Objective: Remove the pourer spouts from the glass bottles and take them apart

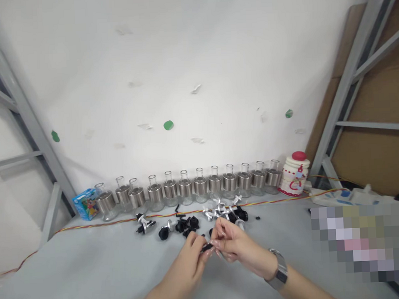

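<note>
Close above the front of the table, my left hand (193, 257) is closed on a small dark piece (207, 247), whose exact kind is hidden by the fingers. My right hand (233, 243), with a grey-banded watch (278, 268) on its wrist, pinches the same piece from the other side. Just beyond the hands lie loose black fittings (186, 224) and shiny silver fittings (219, 208) in a heap. To the left of them are a black-and-silver spout-like part (145, 224) and another one (165, 230) on its side.
Along the wall stands a row of several glass bottles (200, 185) with metal bands. A blue box (85, 204) is at the left end, a white jar with a red lid (294, 175) at the right. A twisted red-yellow wire (99, 225) crosses the grey table (75, 263).
</note>
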Demonstrator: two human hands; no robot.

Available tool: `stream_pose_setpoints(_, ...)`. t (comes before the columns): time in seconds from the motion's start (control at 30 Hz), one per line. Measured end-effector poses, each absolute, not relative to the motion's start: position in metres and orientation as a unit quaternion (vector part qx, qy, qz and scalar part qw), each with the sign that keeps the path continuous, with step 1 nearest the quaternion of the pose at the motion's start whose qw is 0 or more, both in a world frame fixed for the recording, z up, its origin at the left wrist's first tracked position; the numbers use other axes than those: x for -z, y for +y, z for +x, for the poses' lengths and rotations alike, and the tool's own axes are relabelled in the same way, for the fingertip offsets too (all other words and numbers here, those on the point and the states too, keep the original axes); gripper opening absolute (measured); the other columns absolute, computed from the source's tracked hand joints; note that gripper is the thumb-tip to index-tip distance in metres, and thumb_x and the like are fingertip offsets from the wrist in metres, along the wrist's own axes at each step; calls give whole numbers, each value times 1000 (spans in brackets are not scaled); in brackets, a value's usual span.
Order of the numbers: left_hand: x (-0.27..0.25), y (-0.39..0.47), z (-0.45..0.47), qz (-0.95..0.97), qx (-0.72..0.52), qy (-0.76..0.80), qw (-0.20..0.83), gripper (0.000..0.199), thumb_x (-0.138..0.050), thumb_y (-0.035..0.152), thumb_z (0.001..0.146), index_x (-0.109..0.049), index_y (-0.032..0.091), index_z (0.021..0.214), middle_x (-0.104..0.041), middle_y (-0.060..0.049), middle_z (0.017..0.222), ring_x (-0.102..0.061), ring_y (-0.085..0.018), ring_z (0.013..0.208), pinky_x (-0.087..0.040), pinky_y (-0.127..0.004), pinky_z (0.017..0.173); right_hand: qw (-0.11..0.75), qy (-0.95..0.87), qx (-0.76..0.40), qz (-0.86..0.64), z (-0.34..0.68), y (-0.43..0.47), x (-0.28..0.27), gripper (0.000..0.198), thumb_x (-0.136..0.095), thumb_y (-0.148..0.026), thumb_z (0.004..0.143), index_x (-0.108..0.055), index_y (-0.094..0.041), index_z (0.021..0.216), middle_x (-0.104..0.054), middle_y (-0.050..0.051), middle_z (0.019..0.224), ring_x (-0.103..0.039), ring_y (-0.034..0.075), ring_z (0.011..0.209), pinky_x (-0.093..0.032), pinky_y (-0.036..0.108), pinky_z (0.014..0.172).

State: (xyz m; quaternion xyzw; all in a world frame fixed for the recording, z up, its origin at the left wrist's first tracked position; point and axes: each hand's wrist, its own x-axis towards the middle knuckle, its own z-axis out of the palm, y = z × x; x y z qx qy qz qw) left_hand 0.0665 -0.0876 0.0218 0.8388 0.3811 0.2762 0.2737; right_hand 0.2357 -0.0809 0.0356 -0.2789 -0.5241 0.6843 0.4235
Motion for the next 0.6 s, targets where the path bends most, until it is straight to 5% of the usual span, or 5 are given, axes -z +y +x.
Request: stream_pose_setpoints(0.6,-14,-84,66,845,-299,357,264,21,-30,28,87,-48,18,92,-44,-6,87,-47,-16,79,-40,-29,74,443,-543,-646,-303,232,-83,-37,43,-66,-37,66,-26,-22,67,-44,-7,64,-39,4,45,-18,15,36)
